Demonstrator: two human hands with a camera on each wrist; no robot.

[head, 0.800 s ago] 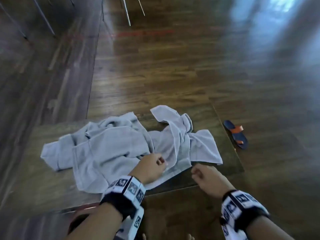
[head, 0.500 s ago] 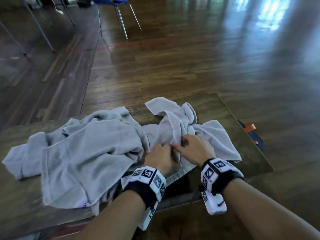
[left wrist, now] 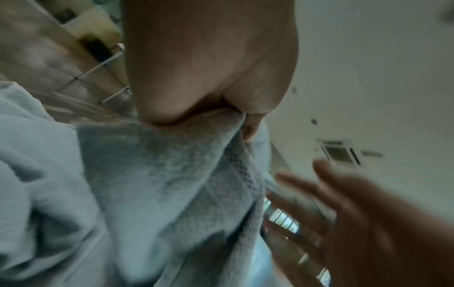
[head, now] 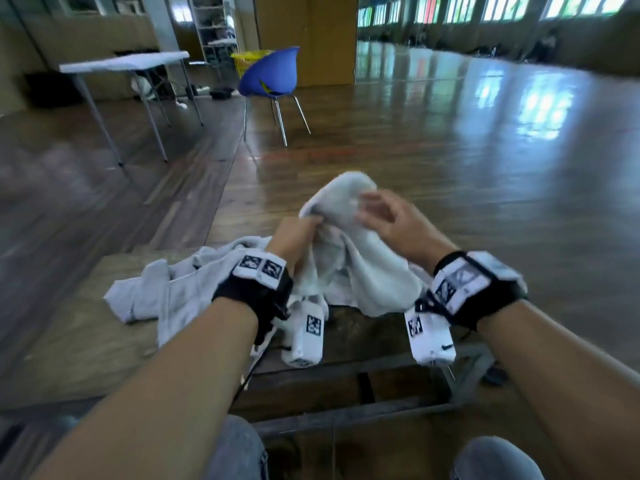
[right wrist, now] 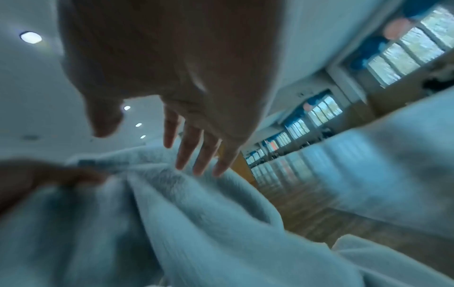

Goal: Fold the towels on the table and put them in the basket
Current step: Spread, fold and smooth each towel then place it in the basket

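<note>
The pale towel (head: 349, 244) that lay crumpled at the table's (head: 86, 341) right end half a second ago is now lifted above it. My left hand (head: 298, 233) pinches its upper edge; my right hand (head: 391, 220), then on the cloth, now hovers spread-fingered beside it. Another towel (head: 166, 292) stays heaped left.
</note>
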